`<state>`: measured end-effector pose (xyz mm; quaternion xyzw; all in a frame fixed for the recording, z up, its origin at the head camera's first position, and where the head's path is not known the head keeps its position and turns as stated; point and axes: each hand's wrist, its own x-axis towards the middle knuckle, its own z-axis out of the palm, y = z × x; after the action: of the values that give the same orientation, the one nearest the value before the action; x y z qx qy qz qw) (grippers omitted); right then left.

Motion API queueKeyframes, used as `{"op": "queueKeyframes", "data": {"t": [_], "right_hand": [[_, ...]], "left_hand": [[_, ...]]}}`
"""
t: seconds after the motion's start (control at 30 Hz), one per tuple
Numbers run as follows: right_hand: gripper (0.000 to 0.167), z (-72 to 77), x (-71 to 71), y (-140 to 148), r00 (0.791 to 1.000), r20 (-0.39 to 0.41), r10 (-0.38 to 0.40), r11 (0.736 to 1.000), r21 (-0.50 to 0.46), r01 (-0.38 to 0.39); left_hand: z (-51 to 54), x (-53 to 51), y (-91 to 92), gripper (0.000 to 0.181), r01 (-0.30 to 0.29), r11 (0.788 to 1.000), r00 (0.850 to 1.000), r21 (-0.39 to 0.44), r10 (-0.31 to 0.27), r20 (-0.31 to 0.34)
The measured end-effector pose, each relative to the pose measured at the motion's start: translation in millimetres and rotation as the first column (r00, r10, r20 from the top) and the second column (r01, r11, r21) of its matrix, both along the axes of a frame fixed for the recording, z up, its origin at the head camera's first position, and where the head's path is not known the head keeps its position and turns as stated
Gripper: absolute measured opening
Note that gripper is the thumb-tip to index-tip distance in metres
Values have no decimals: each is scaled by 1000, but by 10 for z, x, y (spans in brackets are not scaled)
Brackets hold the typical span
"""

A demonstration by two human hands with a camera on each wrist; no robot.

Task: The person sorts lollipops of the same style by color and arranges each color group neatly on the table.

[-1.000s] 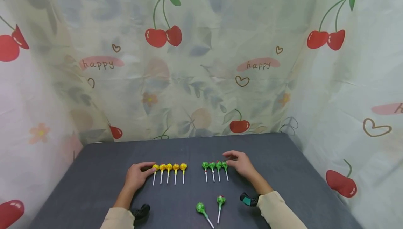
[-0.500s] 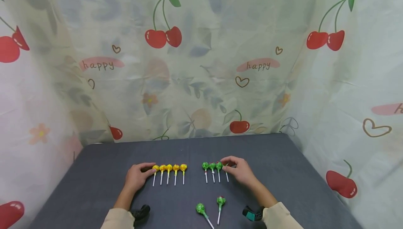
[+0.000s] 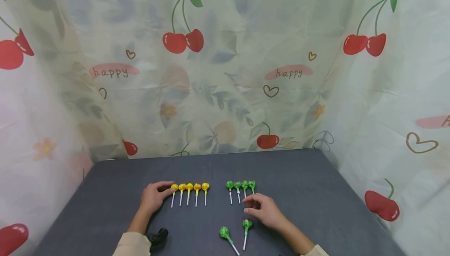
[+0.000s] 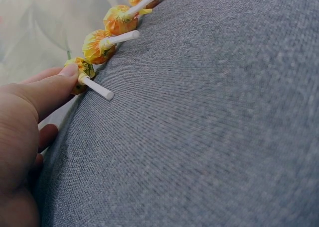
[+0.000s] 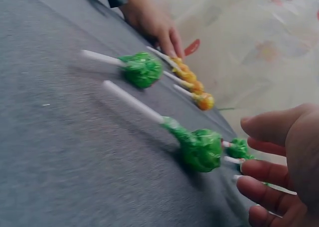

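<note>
In the head view, several yellow-wrapped lollipops stand in a row, white sticks toward me. My left hand (image 3: 152, 198) pinches the head of the leftmost yellow lollipop (image 3: 174, 187) between thumb and forefinger; the left wrist view shows that lollipop (image 4: 87, 68) under the thumb. My right hand (image 3: 268, 212) holds nothing, its fingers loosely bent. It hovers just in front of a row of green lollipops (image 3: 237, 185), covering part of the rightmost sticks. Nearer me lie two loose green lollipops, an upright one (image 3: 247, 223) and a slanted one (image 3: 224, 231). In the right wrist view, the nearest green lollipop (image 5: 202, 151) is beside my fingers.
All the lollipops lie on a dark grey cloth-covered table (image 3: 116, 185). A patterned curtain (image 3: 218, 76) with cherries hangs behind the table and along both sides. A black band (image 3: 158, 236) is at my left wrist.
My right hand has left the rightmost green lollipop of the row and moved toward me, near the loose ones. The left hand has stayed at the yellow lollipop.
</note>
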<state>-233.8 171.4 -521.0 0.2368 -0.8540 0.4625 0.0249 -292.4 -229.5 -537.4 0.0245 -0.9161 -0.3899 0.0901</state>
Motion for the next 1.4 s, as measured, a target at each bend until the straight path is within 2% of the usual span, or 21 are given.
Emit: {"op": "queueKeyframes", "data": {"t": [0.23,0.5,0.8,1.07,1.23,1.4], "right_hand": [[27,-68,117,39,998,-45,48,999,27,-47],[29,-61,194,52,995,-51,83,994,72,-79],[25,-41,222,20,992,-78,97,990,109,-88],[20,-40,211,38,980,-134,150,982,134,-132],[18,-42,198,54,979,-122,161,982,121,-146],[17,4,162,104,990,-26,140,986,91,-137]], "left_hand": [[-28,-12,0,29,-3,1000,1000,1,3,-5],[-56,1,-8,28,-1,1000,1000,-6,1,8],[-37,-6,4,28,-7,1000,1000,-1,7,4],[-5,-1,7,28,9,1000,1000,-12,-10,-13],[2,-1,-3,27,12,1000,1000,-17,-12,-10],[-8,-10,-6,27,7,1000,1000,-14,-7,-5]]}}
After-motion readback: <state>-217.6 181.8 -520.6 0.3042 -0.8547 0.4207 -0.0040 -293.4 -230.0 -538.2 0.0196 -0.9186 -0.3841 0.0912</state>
